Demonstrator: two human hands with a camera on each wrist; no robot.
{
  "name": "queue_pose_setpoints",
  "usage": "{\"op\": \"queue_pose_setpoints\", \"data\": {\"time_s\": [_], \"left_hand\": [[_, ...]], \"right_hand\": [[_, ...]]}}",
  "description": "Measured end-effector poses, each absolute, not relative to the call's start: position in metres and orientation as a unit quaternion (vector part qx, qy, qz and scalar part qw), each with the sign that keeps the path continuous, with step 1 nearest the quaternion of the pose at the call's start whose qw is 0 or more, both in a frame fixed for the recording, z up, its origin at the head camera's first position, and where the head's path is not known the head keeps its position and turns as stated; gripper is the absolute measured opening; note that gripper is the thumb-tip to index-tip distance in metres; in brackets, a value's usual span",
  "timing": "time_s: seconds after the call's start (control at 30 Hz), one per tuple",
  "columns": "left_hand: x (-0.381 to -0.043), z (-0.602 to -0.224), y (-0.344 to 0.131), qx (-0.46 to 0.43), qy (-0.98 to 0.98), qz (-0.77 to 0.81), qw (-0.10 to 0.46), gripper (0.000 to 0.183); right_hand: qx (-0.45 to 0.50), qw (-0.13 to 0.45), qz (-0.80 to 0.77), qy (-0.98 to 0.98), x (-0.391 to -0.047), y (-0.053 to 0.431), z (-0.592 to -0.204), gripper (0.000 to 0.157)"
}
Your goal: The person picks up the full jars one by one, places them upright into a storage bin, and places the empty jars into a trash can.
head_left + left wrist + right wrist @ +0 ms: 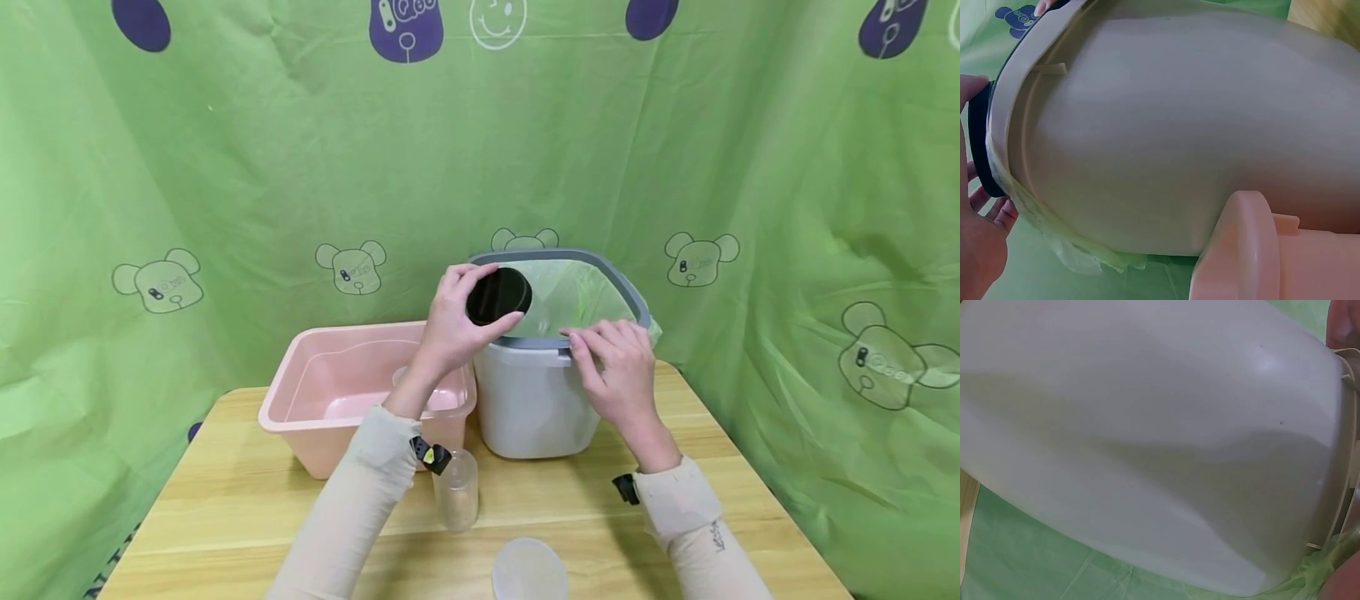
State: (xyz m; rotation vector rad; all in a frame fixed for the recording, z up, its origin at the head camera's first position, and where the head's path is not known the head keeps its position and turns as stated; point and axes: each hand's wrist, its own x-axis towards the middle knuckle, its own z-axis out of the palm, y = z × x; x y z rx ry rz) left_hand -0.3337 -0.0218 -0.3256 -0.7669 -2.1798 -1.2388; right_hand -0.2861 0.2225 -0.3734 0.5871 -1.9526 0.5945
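Note:
My left hand (457, 321) grips a round black disc (498, 297), thumb on one edge and fingers on the other, at the left of the bin's mouth. In the left wrist view the disc (981, 140) shows as a dark band beside the rim. The light grey bin (536, 404) stands upright with a darker grey rim ring (551, 253) and a pale green bag (592, 292) lining it. My right hand (618, 371) holds the front right of the rim, with thumb and index finger close together there. In the right wrist view the bin (1147, 456) fills most of the frame.
A pink basin (322, 350) stands against the bin's left side, a clear piece (400, 375) inside it. Closer in are a clear plastic jar (459, 496) and a round translucent lid (529, 573) on the wooden table (645, 550). Green cloth (420, 150) hangs behind.

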Motion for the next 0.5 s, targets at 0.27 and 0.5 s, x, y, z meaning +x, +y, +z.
{"op": "queue_pose_setpoints", "data": {"time_s": [0.27, 0.5], "left_hand": [[-0.3380, -0.3286, -0.0178, -0.287, -0.808, -0.446, 0.255, 0.072], [-0.3417, -0.3325, -0.0132, -0.286, -0.824, -0.430, 0.233, 0.073]], "right_hand": [[0.243, 0.488, 0.245, -0.802, -0.2860, 0.2216, -0.3734, 0.028], [0.242, 0.490, 0.247, -0.801, -0.2855, 0.2216, -0.3721, 0.028]]}}
